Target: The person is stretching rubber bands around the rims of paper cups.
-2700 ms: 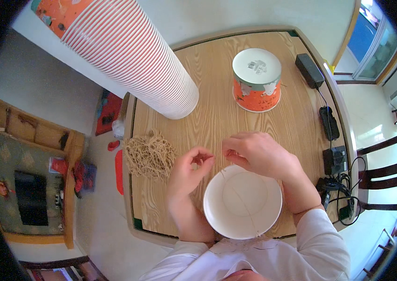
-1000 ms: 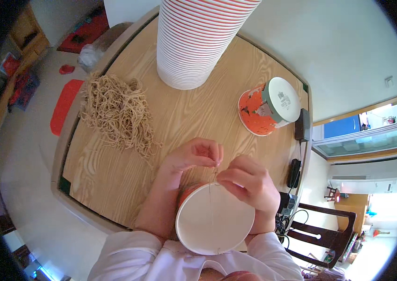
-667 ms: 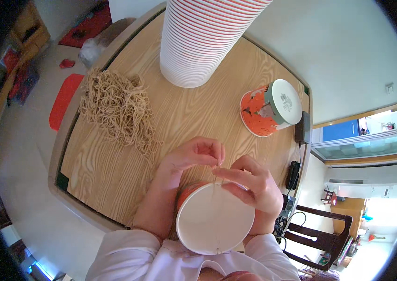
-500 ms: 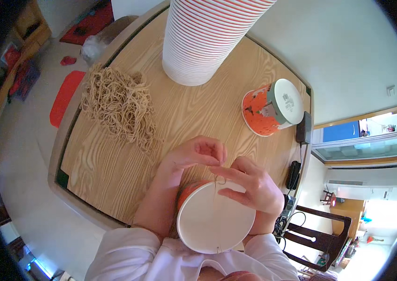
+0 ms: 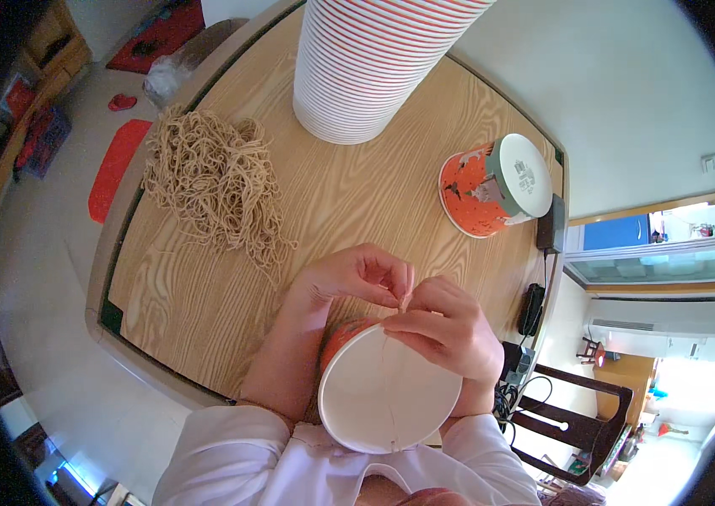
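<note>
An orange paper bucket with a white inside is tilted against my front, its mouth facing up toward me. A thin tan string runs across that mouth from the near rim to the far rim. At the far rim my left hand pinches the string between thumb and fingertips. Close beside it, my right hand is closed on the string too, thumb and forefinger pressed together just over the rim. The fingers partly hide the string's end there.
Left on the wooden table lies a tangled heap of tan strings. A tall stack of white paper buckets stands at the back. To the right is an upside-down orange bucket, with black power adapters along the table edge.
My right hand's thumb and forefinger have come together on the string, and its loop is no longer visible. The left fingertips have shifted slightly right, nearer the right hand.
</note>
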`<state>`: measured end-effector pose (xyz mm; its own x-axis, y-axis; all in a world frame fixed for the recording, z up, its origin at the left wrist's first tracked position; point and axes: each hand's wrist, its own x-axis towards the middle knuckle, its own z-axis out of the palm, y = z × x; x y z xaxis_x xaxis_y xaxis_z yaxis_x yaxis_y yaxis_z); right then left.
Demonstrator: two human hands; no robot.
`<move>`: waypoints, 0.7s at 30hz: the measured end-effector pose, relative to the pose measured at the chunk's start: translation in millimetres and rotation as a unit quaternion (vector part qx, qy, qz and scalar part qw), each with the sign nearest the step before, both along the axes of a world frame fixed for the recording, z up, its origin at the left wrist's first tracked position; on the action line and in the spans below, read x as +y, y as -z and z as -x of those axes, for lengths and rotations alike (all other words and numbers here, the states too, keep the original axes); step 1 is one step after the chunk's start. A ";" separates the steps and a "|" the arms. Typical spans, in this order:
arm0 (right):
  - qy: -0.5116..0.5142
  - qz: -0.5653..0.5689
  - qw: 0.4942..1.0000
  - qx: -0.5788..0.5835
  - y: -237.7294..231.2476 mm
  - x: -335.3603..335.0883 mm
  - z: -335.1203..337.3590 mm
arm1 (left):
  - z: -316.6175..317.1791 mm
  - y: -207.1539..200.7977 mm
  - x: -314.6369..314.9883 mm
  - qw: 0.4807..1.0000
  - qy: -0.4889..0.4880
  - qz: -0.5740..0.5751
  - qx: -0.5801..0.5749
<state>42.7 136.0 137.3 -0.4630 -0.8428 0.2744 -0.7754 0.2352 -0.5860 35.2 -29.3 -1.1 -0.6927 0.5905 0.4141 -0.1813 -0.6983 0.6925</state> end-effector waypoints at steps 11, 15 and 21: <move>0.122 -0.030 0.992 -0.020 -2.0 14.9 3.1 | -0.2 2.7 -1.0 1.000 0.014 -0.015 0.004; 0.121 -0.018 0.992 -0.004 0.0 11.7 4.0 | -1.8 -2.4 -1.6 0.998 -0.004 -0.056 -0.011; 0.108 -0.040 0.993 -0.011 1.6 12.4 5.4 | -0.4 7.0 1.6 0.989 -0.072 -0.047 -0.118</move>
<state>37.3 148.3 135.7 -0.6408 -0.7416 0.1984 -0.6889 0.4414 -0.5751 35.6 -27.7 -8.1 -0.8509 0.4449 0.2793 -0.2240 -0.7882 0.5732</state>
